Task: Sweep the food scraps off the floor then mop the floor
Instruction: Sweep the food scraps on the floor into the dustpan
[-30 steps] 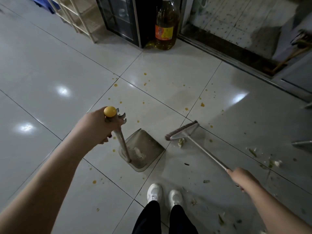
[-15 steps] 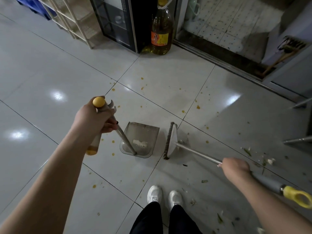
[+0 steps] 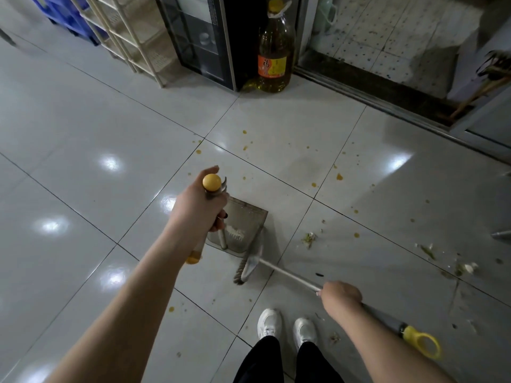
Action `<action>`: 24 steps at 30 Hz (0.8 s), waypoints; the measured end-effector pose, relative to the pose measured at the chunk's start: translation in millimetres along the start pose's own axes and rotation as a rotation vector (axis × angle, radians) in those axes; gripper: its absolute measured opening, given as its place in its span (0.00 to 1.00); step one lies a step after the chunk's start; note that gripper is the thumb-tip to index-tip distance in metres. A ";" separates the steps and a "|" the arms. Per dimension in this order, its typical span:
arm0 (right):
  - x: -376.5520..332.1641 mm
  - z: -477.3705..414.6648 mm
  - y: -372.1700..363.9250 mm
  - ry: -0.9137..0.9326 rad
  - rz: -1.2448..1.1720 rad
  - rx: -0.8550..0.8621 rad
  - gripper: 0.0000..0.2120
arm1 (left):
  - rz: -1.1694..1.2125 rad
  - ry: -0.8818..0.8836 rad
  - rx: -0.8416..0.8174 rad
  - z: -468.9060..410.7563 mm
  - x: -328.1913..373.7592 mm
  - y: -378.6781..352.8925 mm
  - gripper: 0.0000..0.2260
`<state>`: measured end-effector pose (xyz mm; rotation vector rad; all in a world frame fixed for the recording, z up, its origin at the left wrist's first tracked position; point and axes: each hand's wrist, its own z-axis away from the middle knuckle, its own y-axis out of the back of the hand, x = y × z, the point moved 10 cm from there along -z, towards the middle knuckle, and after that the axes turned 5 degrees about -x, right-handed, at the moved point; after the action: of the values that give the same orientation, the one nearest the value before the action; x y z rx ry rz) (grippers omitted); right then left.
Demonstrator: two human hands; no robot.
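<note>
Broom (image 3: pixel 289 273) now at dustpan (image 3: pixel 244 217), fingers (image 3: pixel 326 289) gripping both

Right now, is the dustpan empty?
No, a small pale heap of scraps already lies inside the dustpan, near its handle.

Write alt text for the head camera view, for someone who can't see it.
A person's left hand grips the handle of a dustpan on a grey tiled floor while the right hand grips a broom, its head beside the pan. Scattered food scraps and orange spots lie to the right; an oil bottle stands further off.
</note>
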<state>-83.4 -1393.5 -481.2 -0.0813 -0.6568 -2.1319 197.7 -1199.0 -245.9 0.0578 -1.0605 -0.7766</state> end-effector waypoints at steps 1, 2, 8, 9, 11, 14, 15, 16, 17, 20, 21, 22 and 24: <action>-2.0 -0.6 -3.1 -0.006 0.030 -0.011 0.17 | -0.009 -0.002 0.000 0.5 -1.6 -2.2 0.21; 0.2 -0.8 -5.5 -0.015 0.047 -0.021 0.16 | -0.015 -0.005 -0.004 1.0 -2.7 -4.8 0.21; 79.0 -5.0 -13.2 -0.114 -0.003 0.022 0.18 | 0.024 0.017 -0.001 4.5 -7.2 -10.2 0.21; 94.4 -4.8 -11.7 -0.141 0.011 0.041 0.17 | 0.040 0.027 -0.003 5.8 -7.9 -11.2 0.21; 122.7 -3.3 -5.1 -0.190 0.028 0.074 0.16 | 0.053 0.031 -0.011 8.5 -7.2 -14.7 0.22; 157.8 -1.1 8.6 -0.224 0.012 0.129 0.16 | 0.039 0.013 -0.016 11.7 -4.1 -21.1 0.21; 167.0 -1.0 12.1 -0.230 0.004 0.145 0.16 | 0.026 0.005 -0.017 12.3 -3.1 -23.4 0.22; 173.0 -0.9 14.6 -0.235 -0.007 0.157 0.17 | 0.006 -0.005 -0.016 12.5 -2.1 -26.0 0.22; 174.9 -1.0 16.7 -0.237 -0.020 0.162 0.17 | -0.016 -0.014 -0.014 12.5 -1.1 -28.5 0.22; 157.4 -8.8 21.6 -0.214 -0.053 0.145 0.18 | -0.066 -0.036 -0.017 10.9 2.7 -39.0 0.21; 146.0 -13.8 23.2 -0.201 -0.047 0.128 0.17 | -0.077 -0.041 -0.022 10.4 4.3 -43.1 0.21; 134.2 -20.3 25.6 -0.186 -0.029 0.112 0.16 | -0.085 -0.046 -0.026 9.6 6.3 -48.0 0.20; 114.3 -31.6 28.2 -0.164 0.013 0.078 0.15 | -0.109 -0.055 -0.030 9.6 10.8 -59.0 0.20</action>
<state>-126.1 -1506.2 -463.4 -0.2193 -0.8321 -2.0993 160.7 -1246.0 -256.3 0.0688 -1.1047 -0.8969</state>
